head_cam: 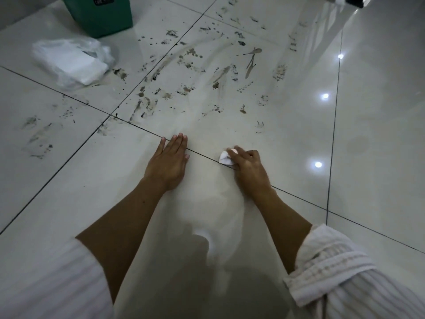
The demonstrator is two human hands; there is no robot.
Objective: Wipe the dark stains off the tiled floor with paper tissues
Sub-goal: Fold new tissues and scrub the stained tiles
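- The left hand [169,161] is laid flat on the glossy pale tiled floor [368,111], fingers straight and together — nothing is held.
- A crumpled white paper tissue [225,158] is gripped under the curled fingers of the right hand [247,168] and pressed on a dark grout line.
- Dark smeared stains [190,65] are spread over the tiles beyond both hands.
- A clear plastic pack of white tissues [71,62] lies far left, near a green plastic bin [99,14].
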